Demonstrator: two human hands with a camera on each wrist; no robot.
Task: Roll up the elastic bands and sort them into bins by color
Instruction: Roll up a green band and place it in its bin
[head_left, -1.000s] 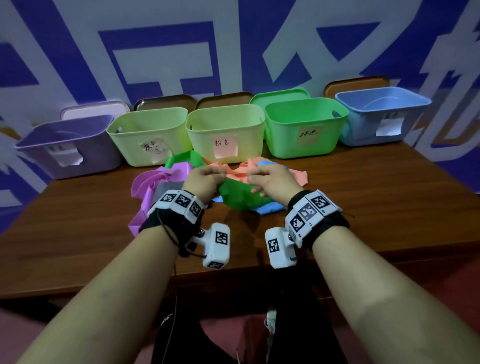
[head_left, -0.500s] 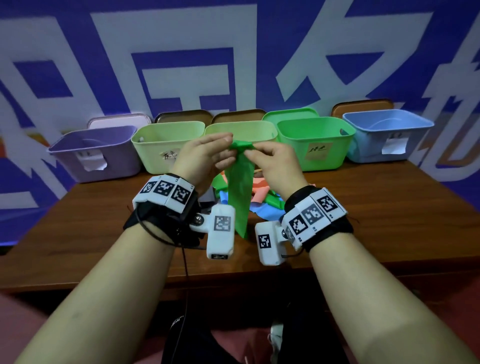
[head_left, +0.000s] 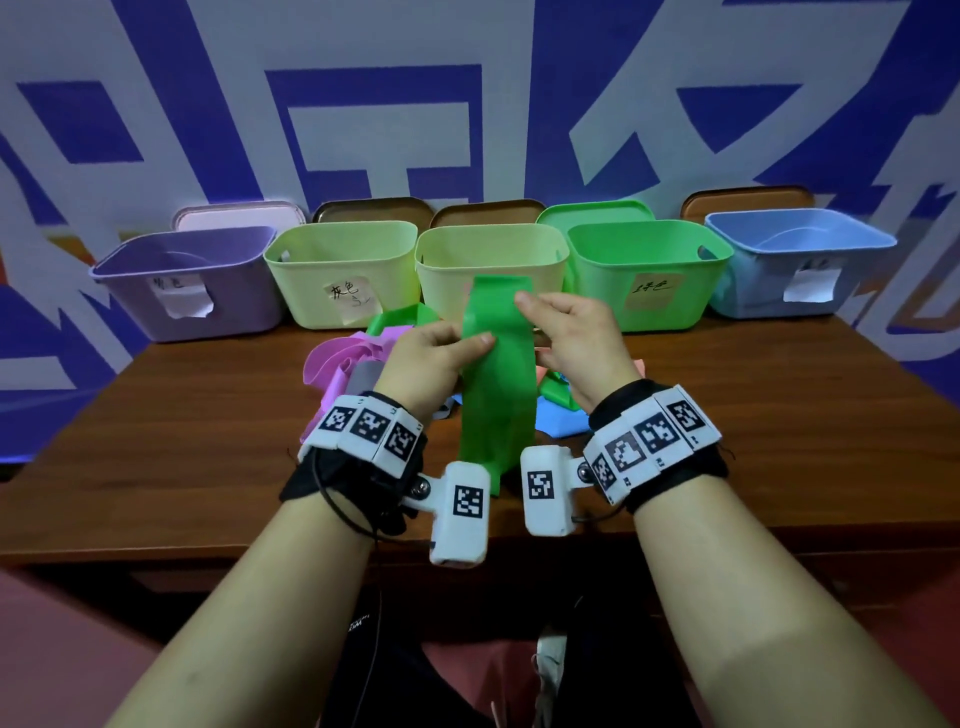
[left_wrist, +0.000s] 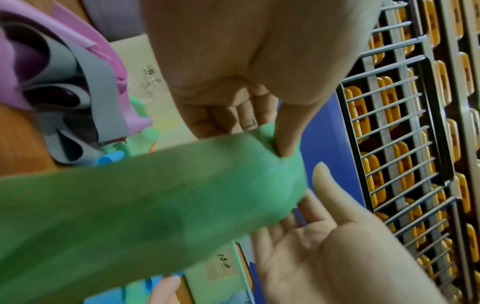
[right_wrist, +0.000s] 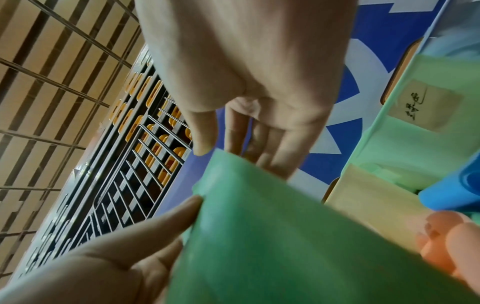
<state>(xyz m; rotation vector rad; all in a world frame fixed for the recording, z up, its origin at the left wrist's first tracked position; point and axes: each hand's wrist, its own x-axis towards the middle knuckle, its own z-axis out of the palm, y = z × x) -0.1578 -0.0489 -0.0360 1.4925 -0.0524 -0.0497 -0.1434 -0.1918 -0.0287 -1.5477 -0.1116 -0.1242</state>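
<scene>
A flat green elastic band (head_left: 498, 384) hangs upright above the table, its lower end near the front edge. My left hand (head_left: 470, 345) pinches its left edge between thumb (left_wrist: 284, 142) and fingers. My right hand (head_left: 561, 327) is at the upper right edge, with straight fingers (right_wrist: 275, 156) behind the band and the thumb (right_wrist: 203, 142) just off its top corner. The green bin (head_left: 649, 275) stands behind, second from the right. Other bands lie heaped on the table: pink (head_left: 337, 364), grey (head_left: 366, 376), blue (head_left: 558, 421) and another green one (head_left: 400, 319).
Along the wall stand a purple bin (head_left: 187, 280), a pale green labelled bin (head_left: 337, 275), a yellow bin (head_left: 447, 265) and a light blue bin (head_left: 800, 265), with lids leaning behind them. The brown wooden table (head_left: 208, 441) is bare on both sides of the pile.
The band's top end, bunched between both hands half a second ago, now spreads flat. My left hand has slid down its left edge and my right thumb has eased off.
</scene>
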